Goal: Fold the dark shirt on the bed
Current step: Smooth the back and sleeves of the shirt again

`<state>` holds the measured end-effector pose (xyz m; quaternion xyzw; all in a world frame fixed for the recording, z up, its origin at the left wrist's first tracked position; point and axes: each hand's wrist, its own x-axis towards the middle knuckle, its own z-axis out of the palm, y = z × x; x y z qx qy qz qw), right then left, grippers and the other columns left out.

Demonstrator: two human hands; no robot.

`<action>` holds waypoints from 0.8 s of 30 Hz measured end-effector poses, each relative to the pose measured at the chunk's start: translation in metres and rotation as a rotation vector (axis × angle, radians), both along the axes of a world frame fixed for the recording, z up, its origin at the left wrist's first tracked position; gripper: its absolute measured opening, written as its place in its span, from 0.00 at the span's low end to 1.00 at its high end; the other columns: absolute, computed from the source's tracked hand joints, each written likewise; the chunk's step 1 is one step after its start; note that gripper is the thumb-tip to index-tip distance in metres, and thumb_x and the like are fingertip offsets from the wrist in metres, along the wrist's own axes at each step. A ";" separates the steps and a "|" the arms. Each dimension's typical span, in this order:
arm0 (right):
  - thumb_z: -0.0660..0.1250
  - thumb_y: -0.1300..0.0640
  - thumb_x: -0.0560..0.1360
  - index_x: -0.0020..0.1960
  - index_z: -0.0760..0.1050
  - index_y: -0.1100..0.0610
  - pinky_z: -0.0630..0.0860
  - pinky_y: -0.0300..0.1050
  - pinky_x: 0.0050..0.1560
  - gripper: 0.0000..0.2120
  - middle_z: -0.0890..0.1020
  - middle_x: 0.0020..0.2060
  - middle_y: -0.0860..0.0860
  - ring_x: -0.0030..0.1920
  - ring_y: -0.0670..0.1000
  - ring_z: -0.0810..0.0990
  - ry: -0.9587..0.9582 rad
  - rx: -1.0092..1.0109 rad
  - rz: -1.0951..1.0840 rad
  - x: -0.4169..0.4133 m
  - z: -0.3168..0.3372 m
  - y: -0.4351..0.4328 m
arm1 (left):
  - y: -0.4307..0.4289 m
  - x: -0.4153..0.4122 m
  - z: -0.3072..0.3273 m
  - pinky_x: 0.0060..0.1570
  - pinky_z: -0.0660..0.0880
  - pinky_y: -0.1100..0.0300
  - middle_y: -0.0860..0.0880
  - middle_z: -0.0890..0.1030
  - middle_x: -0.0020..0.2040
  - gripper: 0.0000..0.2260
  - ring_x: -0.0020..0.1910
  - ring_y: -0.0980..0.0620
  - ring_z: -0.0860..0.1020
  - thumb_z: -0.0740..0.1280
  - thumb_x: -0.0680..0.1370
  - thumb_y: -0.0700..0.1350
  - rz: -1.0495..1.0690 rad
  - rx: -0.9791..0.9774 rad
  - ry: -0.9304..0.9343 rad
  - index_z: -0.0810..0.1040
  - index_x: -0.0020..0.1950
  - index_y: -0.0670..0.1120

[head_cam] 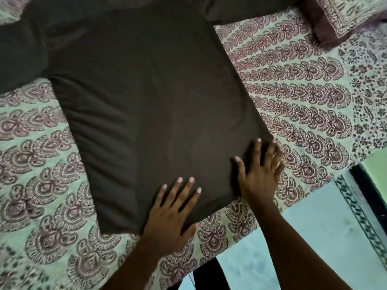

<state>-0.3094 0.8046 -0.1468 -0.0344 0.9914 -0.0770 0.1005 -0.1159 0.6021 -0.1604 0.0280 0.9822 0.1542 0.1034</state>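
The dark shirt [142, 97] lies spread flat on the bed, its body running from the top of the head view down to the hem near me. One sleeve stretches out to the upper left and the other to the upper right. My left hand [171, 212] rests flat on the hem with fingers apart. My right hand [261, 172] presses flat on the hem's right corner, fingers spread, some of them reaching over the shirt's edge onto the sheet.
The bed carries a pale green sheet [303, 97] printed with maroon paisley shapes. A patterned pillow [343, 15] sits at the top right. The bed's edge runs along the lower right, with light floor [314, 237] and a dark patterned strip [360, 208] beyond it.
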 end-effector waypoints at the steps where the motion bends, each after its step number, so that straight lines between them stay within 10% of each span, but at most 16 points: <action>1: 0.51 0.30 0.83 0.85 0.46 0.42 0.42 0.64 0.81 0.36 0.43 0.85 0.55 0.84 0.61 0.39 0.018 -0.018 0.101 0.006 0.002 -0.007 | 0.003 0.011 0.000 0.76 0.61 0.36 0.50 0.49 0.86 0.37 0.85 0.45 0.51 0.62 0.80 0.65 -0.002 0.010 0.009 0.54 0.85 0.54; 8: 0.51 0.35 0.83 0.85 0.50 0.48 0.48 0.66 0.82 0.35 0.48 0.85 0.58 0.84 0.62 0.44 0.007 -0.085 0.139 0.062 0.002 -0.055 | -0.041 0.052 0.013 0.81 0.52 0.43 0.50 0.49 0.86 0.30 0.85 0.45 0.47 0.59 0.84 0.58 0.385 0.025 0.049 0.56 0.85 0.56; 15: 0.44 0.32 0.83 0.84 0.42 0.36 0.47 0.69 0.81 0.32 0.41 0.85 0.51 0.84 0.62 0.41 -0.158 0.015 0.320 0.111 0.005 -0.100 | -0.051 0.105 0.009 0.80 0.55 0.41 0.52 0.47 0.86 0.30 0.85 0.45 0.49 0.60 0.83 0.57 0.293 0.079 -0.045 0.56 0.84 0.58; 24: 0.54 0.39 0.84 0.84 0.57 0.52 0.59 0.63 0.81 0.32 0.50 0.85 0.57 0.84 0.63 0.52 -0.131 -0.258 0.522 0.099 0.028 -0.216 | -0.111 0.083 0.041 0.65 0.77 0.51 0.47 0.77 0.70 0.16 0.66 0.51 0.76 0.61 0.85 0.48 0.719 0.473 0.221 0.78 0.70 0.44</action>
